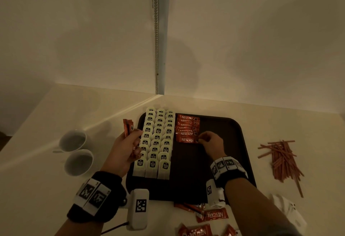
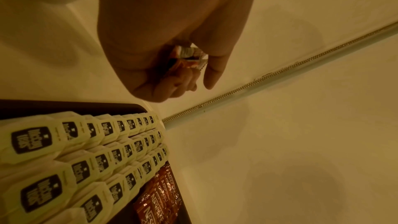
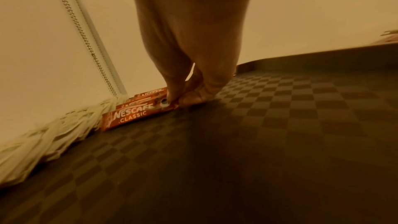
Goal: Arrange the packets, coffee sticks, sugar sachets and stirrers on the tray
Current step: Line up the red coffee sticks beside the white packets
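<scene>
Nearest me, loose coffee sticks lie on the counter just off the dark tray. My left hand grips what looks like a small bundle of sticks beside the tray's left edge. Past it, my right hand pinches the end of the nearest laid stick. Pale packets stand in three rows. Stirrers lie heaped to the right, off the tray.

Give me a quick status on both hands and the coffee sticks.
Left hand grips spare coffee sticks beside the tray. Right hand pinches the nearest stick of the row, flat on the tray. Nothing blocking; stirrers still off-tray.
</scene>
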The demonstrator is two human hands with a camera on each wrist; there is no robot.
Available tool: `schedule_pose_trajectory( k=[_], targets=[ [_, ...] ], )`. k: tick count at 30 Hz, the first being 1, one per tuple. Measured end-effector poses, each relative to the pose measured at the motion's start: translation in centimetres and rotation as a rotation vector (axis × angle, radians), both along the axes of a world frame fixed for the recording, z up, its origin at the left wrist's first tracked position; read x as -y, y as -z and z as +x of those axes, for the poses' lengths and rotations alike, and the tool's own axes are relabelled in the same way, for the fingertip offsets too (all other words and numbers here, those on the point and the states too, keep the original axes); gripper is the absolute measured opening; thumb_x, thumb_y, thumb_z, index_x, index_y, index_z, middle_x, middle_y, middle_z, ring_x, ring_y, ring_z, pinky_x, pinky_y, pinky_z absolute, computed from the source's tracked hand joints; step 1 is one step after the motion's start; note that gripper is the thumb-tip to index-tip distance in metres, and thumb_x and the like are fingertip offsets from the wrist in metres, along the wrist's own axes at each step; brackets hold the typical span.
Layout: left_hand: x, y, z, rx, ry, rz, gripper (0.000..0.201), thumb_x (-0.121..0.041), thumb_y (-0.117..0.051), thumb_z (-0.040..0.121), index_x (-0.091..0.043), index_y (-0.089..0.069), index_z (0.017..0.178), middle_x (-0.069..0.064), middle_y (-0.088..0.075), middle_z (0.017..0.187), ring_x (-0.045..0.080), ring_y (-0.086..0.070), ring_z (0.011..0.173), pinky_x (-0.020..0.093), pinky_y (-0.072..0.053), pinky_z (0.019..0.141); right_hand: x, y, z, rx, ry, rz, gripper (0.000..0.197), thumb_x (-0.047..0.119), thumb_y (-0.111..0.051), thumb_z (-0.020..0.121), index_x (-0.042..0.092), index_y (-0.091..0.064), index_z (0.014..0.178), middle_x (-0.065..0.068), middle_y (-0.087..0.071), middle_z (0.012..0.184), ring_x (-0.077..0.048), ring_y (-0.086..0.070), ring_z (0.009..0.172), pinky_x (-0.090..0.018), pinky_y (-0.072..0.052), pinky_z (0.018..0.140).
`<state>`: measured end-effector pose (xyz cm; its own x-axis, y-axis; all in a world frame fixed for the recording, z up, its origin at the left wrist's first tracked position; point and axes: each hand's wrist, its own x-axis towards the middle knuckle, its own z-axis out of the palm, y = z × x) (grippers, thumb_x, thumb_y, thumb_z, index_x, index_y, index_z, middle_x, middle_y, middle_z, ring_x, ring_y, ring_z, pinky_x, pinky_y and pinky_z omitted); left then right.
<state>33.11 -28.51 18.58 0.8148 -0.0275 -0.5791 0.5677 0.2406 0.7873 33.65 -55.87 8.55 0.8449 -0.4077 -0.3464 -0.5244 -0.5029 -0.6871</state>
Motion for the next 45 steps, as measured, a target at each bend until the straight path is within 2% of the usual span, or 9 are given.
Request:
schedule_pose_trajectory(
  k=[11,16,21,24,27,30,35,40,45],
  targets=[
    [0.1,-0.2,-0.3,-0.022,0.03,-0.088,0.012,-0.006,-0.041,0.093,-0.009,-0.05,0.099,0.008,-0.057,0.077,0.018,-0.051,0.056,0.027,-0.042,0.052,-0.7,0.1,0.3,-0.002,0.007,-0.05,0.018,0.01,-0.063,0.086,0.013,-0.063,0.104,-0.002,-0.062,0.107,-0.006,-0.051,0.092,-0.021,-0.042,0.084],
    [0.7,-0.7,-0.6,0.016,0.092,-0.079,0.014,-0.006,-0.049,0.096,-0.006,-0.058,0.107,0.009,-0.066,0.088,0.018,-0.066,0.069,0.021,-0.055,0.054,-0.8,0.4,0.3,0.016,0.02,-0.073,0.019,0.009,-0.066,0.085,0.01,-0.062,0.103,-0.005,-0.063,0.106,-0.008,-0.052,0.089,-0.019,-0.042,0.08],
    [0.8,-1.0,-0.4,0.107,0.174,0.02,0.01,-0.012,-0.057,0.092,-0.012,-0.061,0.101,0.004,-0.072,0.088,0.014,-0.069,0.065,0.023,-0.054,0.056,-1.0,-0.6,0.3,0.032,0.032,-0.068,0.021,0.015,-0.066,0.085,0.01,-0.059,0.105,-0.005,-0.06,0.105,-0.01,-0.054,0.089,-0.02,-0.043,0.075],
    [1.0,-1.2,-0.2,0.145,0.219,0.077,0.009,-0.014,-0.062,0.089,-0.012,-0.06,0.097,0.005,-0.074,0.088,0.015,-0.067,0.064,0.023,-0.048,0.055,-2.5,-3.7,0.3,0.173,0.004,0.09,0.019,0.026,-0.059,0.09,0.013,-0.058,0.104,-0.001,-0.061,0.102,-0.014,-0.061,0.09,-0.02,-0.047,0.07],
    [1.6,-1.4,-0.1,0.196,0.262,0.141,0.011,-0.018,-0.065,0.087,-0.012,-0.063,0.095,0.004,-0.075,0.085,0.015,-0.066,0.062,0.021,-0.043,0.051,-5.6,-8.0,0.0,0.261,-0.205,0.454,0.024,0.035,-0.053,0.092,0.019,-0.06,0.107,-0.002,-0.065,0.101,-0.018,-0.064,0.09,-0.032,-0.055,0.08],
    [2.2,-1.7,-0.1,0.228,0.255,0.136,0.016,-0.024,-0.065,0.087,-0.012,-0.066,0.097,0.002,-0.075,0.084,0.016,-0.067,0.065,0.019,-0.042,0.05,-7.7,-10.2,-0.4,0.314,-0.393,0.561,0.016,0.021,-0.057,0.091,0.016,-0.063,0.104,-0.001,-0.064,0.093,-0.008,-0.062,0.077,-0.023,-0.054,0.072],
    [1.5,-1.9,0.0,0.338,0.168,0.142,0.019,-0.017,-0.073,0.079,-0.009,-0.07,0.096,0.012,-0.074,0.092,0.019,-0.068,0.068,0.029,-0.046,0.063,-7.8,-10.3,-1.2,0.378,-0.315,0.657,0.009,0.005,-0.055,0.091,0.008,-0.059,0.097,-0.004,-0.065,0.091,-0.009,-0.064,0.08,-0.02,-0.052,0.073],
    [1.7,-2.4,0.1,0.504,0.133,0.279,0.011,-0.017,-0.076,0.077,-0.013,-0.073,0.087,0.009,-0.074,0.076,0.015,-0.066,0.06,0.015,-0.045,0.053,-8.4,-10.4,-1.7,0.407,-0.357,0.649,0.018,0.008,-0.063,0.086,0.011,-0.061,0.103,-0.01,-0.066,0.104,-0.022,-0.065,0.096,-0.031,-0.054,0.085],
    [1.9,-2.4,0.4,0.525,0.086,0.314,0.009,-0.023,-0.077,0.076,-0.018,-0.072,0.081,0.002,-0.067,0.059,0.011,-0.059,0.05,0.02,-0.048,0.056,-8.9,-10.2,-1.8,0.416,-0.219,0.829,0.017,-0.001,-0.056,0.088,-0.001,-0.058,0.105,-0.007,-0.065,0.093,-0.01,-0.067,0.079,-0.018,-0.054,0.073]
  ],
)
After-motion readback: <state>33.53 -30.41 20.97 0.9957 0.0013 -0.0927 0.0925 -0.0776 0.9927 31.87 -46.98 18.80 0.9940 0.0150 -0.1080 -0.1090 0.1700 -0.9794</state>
